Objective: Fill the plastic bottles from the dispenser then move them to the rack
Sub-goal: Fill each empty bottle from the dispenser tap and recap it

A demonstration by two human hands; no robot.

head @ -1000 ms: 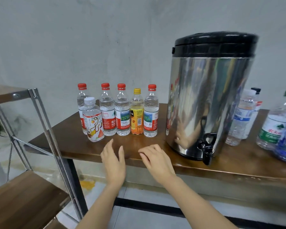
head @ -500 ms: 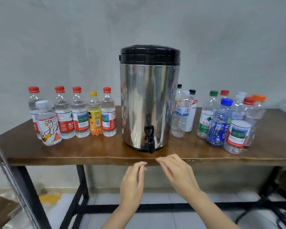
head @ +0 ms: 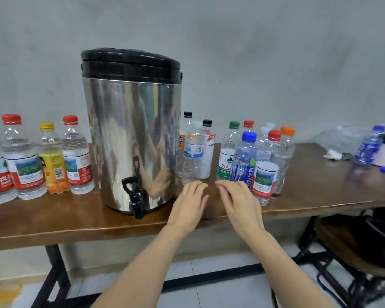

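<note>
Fingers (head: 195, 188) on both hands: loosely relaxed, grasping nothing, held over the front edge of the wooden table (head: 53, 218). Row of labelled bottles (head: 22, 156), red and yellow caps: upright, far left. Dispenser (head: 131, 130), steel with black lid: upright beside them, black tap (head: 135, 196) at its base. Left hand (head: 188, 203): fingertips near a white-capped bottle (head: 192, 156). Right hand (head: 240, 203): just beside a cluster of capped bottles (head: 265, 172), green, blue, red and orange caps, upright, right of the dispenser. Blurred blue bottle (head: 369, 147): far right
</note>
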